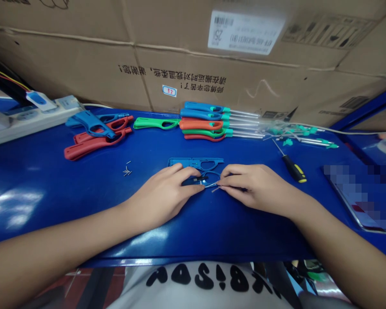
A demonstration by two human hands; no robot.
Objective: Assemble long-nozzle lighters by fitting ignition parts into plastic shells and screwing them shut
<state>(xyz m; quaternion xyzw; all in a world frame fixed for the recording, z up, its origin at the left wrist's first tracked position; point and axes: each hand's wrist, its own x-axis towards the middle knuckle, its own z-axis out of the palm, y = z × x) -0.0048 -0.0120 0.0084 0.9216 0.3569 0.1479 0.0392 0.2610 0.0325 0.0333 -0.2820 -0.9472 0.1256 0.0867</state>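
My left hand point(170, 193) is closed around the rear of a blue lighter casing half point(211, 174), with thumb and fingertips by small dark and metal parts inside it. At the casing's front end, my right hand point(254, 186) pinches a thin metal piece point(215, 189) whose tip pokes out from the fingertips. What else those fingers cover is hidden. Just behind lies another blue casing half point(188, 162), its hollow side up. Several small metal pins point(126, 172) lie to the left of my left hand.
Red and blue lighter handles point(96, 133) are piled at the back left, near a power strip point(35, 116). A green handle point(156, 123) and stacked lighters with metal tubes point(206, 124) stand along the cardboard box point(99, 64). A screwdriver point(294, 168) and a phone point(357, 197) lie right.
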